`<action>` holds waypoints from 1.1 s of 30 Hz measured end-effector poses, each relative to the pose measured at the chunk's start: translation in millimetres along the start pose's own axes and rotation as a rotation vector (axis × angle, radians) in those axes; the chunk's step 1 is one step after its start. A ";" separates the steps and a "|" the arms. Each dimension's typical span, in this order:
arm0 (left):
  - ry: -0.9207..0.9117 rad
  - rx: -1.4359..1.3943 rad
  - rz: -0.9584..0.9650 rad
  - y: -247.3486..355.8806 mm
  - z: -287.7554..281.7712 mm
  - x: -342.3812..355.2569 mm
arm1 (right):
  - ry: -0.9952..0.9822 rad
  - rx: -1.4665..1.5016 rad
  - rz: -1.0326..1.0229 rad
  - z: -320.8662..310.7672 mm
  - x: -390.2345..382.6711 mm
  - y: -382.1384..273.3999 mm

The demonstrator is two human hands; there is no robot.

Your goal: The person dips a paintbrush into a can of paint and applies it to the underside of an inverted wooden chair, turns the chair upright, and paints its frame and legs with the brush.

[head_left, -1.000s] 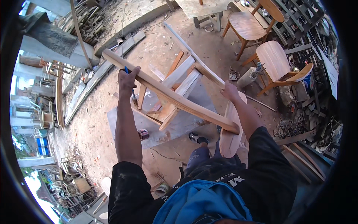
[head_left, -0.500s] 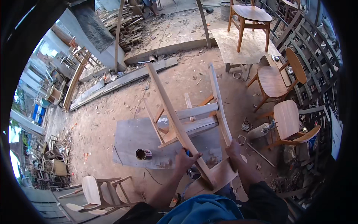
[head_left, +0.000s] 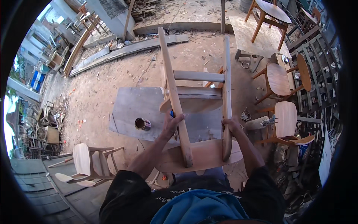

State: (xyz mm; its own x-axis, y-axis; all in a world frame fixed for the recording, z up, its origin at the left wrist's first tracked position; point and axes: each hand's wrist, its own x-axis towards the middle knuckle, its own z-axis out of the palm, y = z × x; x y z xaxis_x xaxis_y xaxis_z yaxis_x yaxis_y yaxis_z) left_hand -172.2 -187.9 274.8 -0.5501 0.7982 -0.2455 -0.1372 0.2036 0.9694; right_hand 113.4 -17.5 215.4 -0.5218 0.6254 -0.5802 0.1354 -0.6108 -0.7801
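Observation:
I hold a bare wooden chair (head_left: pixel 169 74) tipped over between my arms, its long back posts running away from me. Its curved backrest (head_left: pixel 207 152) lies across the front of my body. My left hand (head_left: pixel 171 125) is closed around the left post, and a small blue thing (head_left: pixel 172 113) shows at its fingers, too little to name. On the right post my right hand (head_left: pixel 232 126) has its grip, its fingertips partly hidden. Beyond the hands, the chair's seat (head_left: pixel 199 105) is over a grey sheet (head_left: pixel 126 104) on the ground. An open can (head_left: pixel 142 124) stands on that sheet, left of my left hand.
Another wooden chair (head_left: pixel 82 160) lies at the lower left. Two chairs, one brown (head_left: pixel 278 79) and one paler (head_left: pixel 286 118), stand on the right, near a pale cylinder (head_left: pixel 257 123). A further chair (head_left: pixel 273 11) stands on a low table (head_left: pixel 257 37). Long planks (head_left: pixel 130 52) lie at the back.
Both hands have turned the chair from a slant to nearly straight ahead, and its backrest has come level across my body. My grip on both posts remains. The view has shifted slightly.

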 end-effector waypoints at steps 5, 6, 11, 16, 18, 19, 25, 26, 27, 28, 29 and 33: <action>-0.094 -0.143 -0.128 81.6 -21.6 -11.9 | 0.037 -0.034 -0.030 36.4 -64.6 -81.0; -0.107 -0.143 -0.143 97.6 -26.5 -16.4 | 0.044 -0.038 -0.025 42.6 -79.7 -94.8; -0.138 -0.208 -0.010 157.1 -31.8 -46.6 | 0.032 -0.194 -0.011 66.8 -148.0 -152.2; -0.177 -0.221 0.051 196.3 -50.5 -82.3 | 0.100 -0.265 -0.023 95.9 -210.7 -181.0; -0.176 -0.310 0.018 204.5 -59.4 -90.3 | -0.041 -0.326 -0.008 110.9 -231.1 -203.1; -0.190 -0.336 0.004 206.3 -64.0 -92.5 | -0.033 -0.357 -0.005 116.9 -244.0 -206.1; -0.147 -0.022 0.243 201.1 -104.9 -93.0 | -0.200 -0.546 -0.089 151.2 -241.6 -225.5; -0.170 -0.034 0.146 197.0 -114.9 -82.5 | -0.201 -0.568 -0.113 156.9 -244.1 -224.3; -0.184 -0.041 0.047 193.8 -124.2 -72.8 | -0.203 -0.592 -0.134 160.2 -244.2 -224.1; -0.189 -0.043 -0.060 195.9 -130.5 -66.4 | -0.215 -0.602 -0.152 159.6 -240.5 -222.7; -0.220 -0.213 -0.146 194.6 -135.3 -69.1 | -0.238 -0.598 -0.167 158.2 -238.5 -219.0; -0.128 -0.095 -0.115 179.6 -131.1 -89.9 | -0.246 -0.646 -0.246 156.2 -221.4 -205.2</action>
State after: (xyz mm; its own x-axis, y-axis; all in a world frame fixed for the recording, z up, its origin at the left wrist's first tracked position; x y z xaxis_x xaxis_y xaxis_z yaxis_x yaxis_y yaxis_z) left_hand -255.3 -297.5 471.3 -0.4180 0.8395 -0.3472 -0.2740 0.2479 0.9292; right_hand 69.6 -106.4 540.4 -0.7650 0.5337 -0.3605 0.4198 -0.0114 -0.9076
